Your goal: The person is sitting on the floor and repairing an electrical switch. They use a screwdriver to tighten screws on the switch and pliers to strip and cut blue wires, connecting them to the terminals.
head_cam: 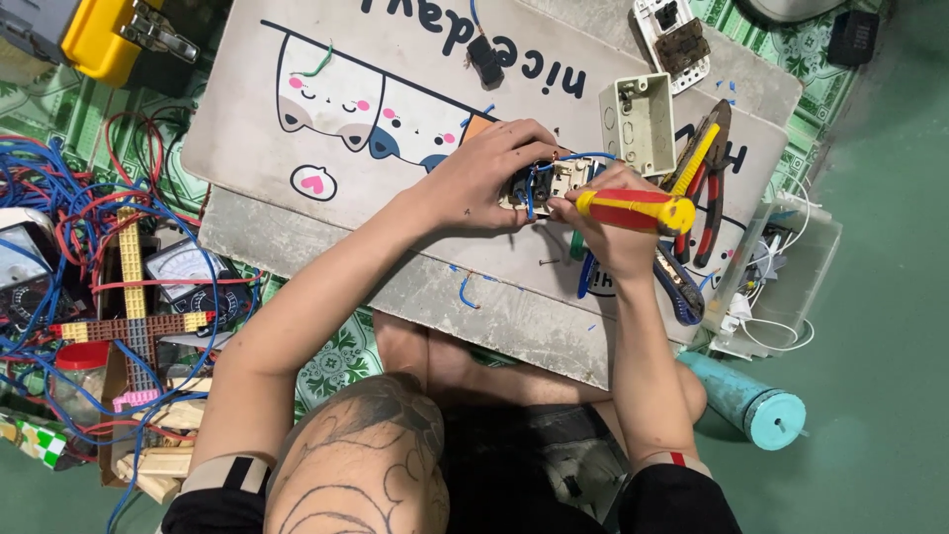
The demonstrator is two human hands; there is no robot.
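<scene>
Here the left hand (pixel 474 183) clamps the switch (pixel 549 183); right fingers (pixel 593 213) grip the screwdriver (pixel 633 210), whose tip might slip off the screw.

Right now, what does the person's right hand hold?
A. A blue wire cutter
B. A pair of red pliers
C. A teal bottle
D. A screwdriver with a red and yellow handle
D: the right hand grips a screwdriver with a red and yellow handle, its tip toward the switch module that the left hand steadies; the red pliers lie untouched on the mat.
</scene>
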